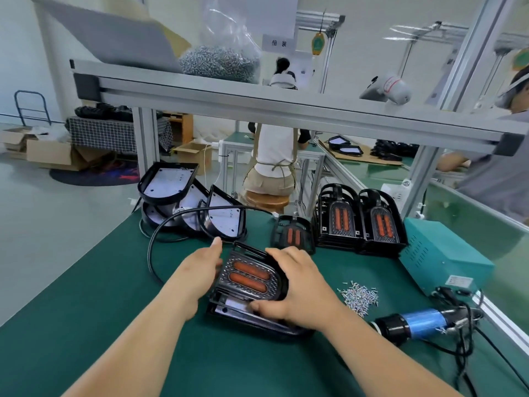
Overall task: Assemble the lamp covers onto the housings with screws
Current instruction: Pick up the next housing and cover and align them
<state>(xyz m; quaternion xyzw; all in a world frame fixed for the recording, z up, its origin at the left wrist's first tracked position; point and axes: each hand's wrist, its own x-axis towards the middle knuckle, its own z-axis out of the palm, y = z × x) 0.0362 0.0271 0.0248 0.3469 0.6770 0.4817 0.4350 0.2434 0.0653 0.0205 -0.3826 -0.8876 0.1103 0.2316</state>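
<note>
Centre frame, the left hand (201, 263) and right hand (299, 285) grip a lamp cover (248, 277) tilted over a housing (229, 309) on the counter (94, 296), apparently not yet seated. Screws (358, 296) and screwdriver (420, 325) lie untouched lower right; stacked covers (359, 222) and more housings (186, 202) wait behind.

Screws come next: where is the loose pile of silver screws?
Head view, right side: the pile of silver screws lies on the green mat between the right hand and the teal metal box, beyond the blue-and-black screwdriver.
</note>
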